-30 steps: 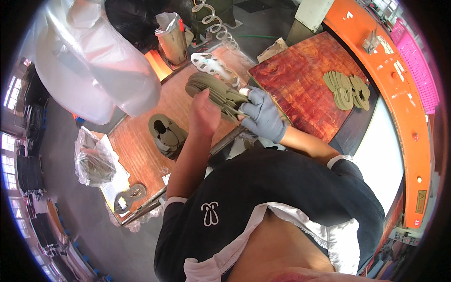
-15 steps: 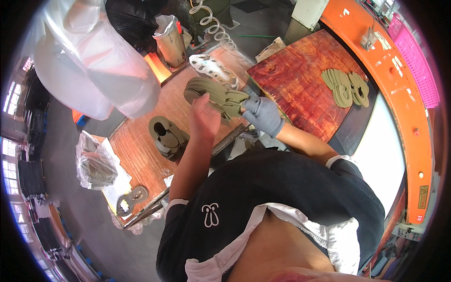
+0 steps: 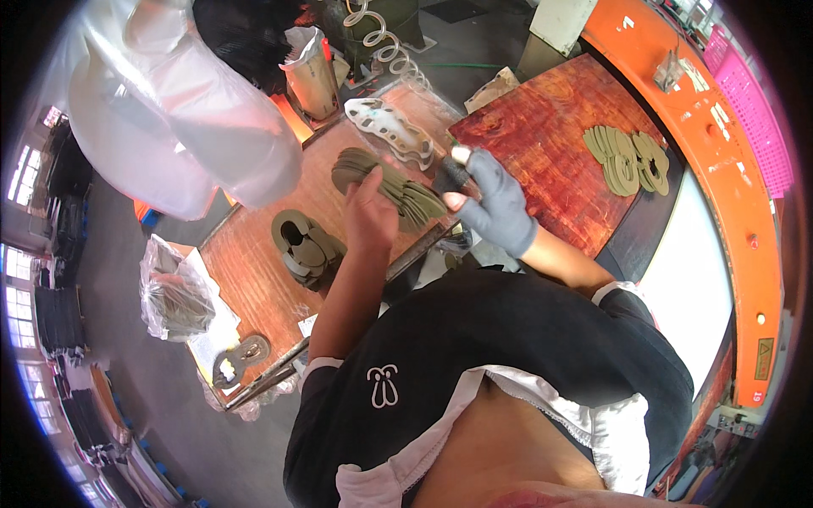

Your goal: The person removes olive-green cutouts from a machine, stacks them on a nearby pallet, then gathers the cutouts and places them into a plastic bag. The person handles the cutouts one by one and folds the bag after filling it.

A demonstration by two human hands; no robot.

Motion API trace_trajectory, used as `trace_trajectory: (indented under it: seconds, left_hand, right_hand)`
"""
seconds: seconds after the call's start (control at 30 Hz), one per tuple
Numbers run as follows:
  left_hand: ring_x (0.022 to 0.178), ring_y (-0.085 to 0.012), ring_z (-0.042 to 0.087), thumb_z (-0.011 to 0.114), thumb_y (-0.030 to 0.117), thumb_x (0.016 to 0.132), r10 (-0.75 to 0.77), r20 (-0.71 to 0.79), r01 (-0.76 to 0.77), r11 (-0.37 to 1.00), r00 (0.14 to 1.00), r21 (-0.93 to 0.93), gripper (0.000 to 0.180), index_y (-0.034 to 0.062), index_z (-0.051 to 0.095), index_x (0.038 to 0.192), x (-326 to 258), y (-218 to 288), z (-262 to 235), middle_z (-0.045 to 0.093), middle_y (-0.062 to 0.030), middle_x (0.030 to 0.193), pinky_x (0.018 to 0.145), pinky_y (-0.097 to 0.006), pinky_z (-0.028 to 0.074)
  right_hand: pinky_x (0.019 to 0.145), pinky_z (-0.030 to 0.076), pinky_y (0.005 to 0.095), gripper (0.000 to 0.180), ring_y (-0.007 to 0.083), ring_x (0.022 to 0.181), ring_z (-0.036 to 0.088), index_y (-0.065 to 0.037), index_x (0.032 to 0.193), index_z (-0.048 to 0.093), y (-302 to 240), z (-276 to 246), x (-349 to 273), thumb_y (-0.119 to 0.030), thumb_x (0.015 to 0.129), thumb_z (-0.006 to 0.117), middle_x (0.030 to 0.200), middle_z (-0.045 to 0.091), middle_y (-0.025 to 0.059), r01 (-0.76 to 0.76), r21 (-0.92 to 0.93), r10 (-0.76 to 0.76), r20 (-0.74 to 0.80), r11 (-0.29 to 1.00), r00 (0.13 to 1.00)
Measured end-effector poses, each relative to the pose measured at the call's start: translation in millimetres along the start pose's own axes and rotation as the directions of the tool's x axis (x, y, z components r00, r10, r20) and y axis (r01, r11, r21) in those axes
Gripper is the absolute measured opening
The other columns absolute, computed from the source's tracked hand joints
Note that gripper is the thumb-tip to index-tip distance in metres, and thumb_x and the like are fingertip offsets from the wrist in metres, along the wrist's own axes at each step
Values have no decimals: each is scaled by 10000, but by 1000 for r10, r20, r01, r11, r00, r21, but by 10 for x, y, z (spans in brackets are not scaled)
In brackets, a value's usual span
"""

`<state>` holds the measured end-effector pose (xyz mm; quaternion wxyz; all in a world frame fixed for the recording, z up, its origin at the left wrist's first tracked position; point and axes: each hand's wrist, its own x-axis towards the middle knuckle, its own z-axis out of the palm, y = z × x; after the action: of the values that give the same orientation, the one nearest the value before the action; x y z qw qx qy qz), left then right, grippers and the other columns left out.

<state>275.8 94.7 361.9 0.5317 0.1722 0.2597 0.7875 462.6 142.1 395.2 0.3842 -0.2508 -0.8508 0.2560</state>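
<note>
My bare left hand [image 3: 373, 216] is closed around a stack of thin olive-green shoe-sole-shaped pieces [image 3: 417, 201], held above the wooden table. The pieces fan apart at their right end. Just right of that end, my right hand [image 3: 501, 207] wears a grey glove with bare fingertips showing. Its thumb and a finger are spread apart, with nothing seen between them. Behind the stack lies a whitish sole-shaped frame with cut-outs [image 3: 391, 131]. Left of my left forearm, another olive stack [image 3: 306, 247] rests on the table.
The wooden table [image 3: 246, 262] carries a bagged bundle [image 3: 176, 292] and a dark looped piece [image 3: 241, 361] at its left end. More olive pieces [image 3: 622, 159] lie on a red-brown board [image 3: 542, 144] beside an orange machine frame [image 3: 737, 169]. Clear plastic sheeting [image 3: 182, 110] hangs at upper left.
My right hand has let go of the stack's right end and moved slightly right, its fingers opening. The stack's pieces have shifted into a fan, still in my left hand.
</note>
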Motion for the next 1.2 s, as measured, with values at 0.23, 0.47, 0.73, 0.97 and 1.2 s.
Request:
trace_trajectory:
  seconds: [0.23,0.47,0.73,0.97,1.2]
  left_hand:
    - [1002,-236,524,505,115,878,-38,-137,56,990,990,128,241,-11,502,1083,-29,-5,152,551,-113,1065,909,-367,413]
    - [1020,-243,517,482,158,893,-21,-101,26,999,995,47,271,-36,498,1080,80,98,-14,552,-116,1064,897,-365,418]
    - [1115,-266,485,420,249,923,-169,-50,168,986,984,-15,422,-40,428,1232,63,96,-90,524,-140,1191,941,-406,400]
    - [1153,-268,468,410,277,931,-212,93,217,975,973,-53,444,-38,427,1243,57,63,-104,504,-138,1240,978,-418,374]
    - [1161,-276,461,385,262,936,-243,171,244,970,955,19,433,-40,425,1245,88,12,-170,491,-154,1250,1000,-423,354]
  right_hand:
    - [796,424,409,417,380,947,525,-35,1191,382,304,565,-20,-216,856,553,1020,507,231,-156,251,126,131,955,983]
    - [790,429,341,408,265,890,541,-15,1163,448,320,404,-116,-163,816,605,965,524,147,64,27,-68,141,998,988]
    - [791,433,334,476,259,884,533,-33,1175,476,195,415,-42,-148,752,658,949,525,150,-185,288,122,225,939,967]
    - [787,432,353,471,273,920,557,-40,1158,478,210,341,8,-219,754,640,973,540,148,-143,231,78,268,962,960]
    - [749,444,364,413,286,854,586,-63,1111,503,255,294,105,-257,771,633,894,584,150,-287,249,182,373,925,910]
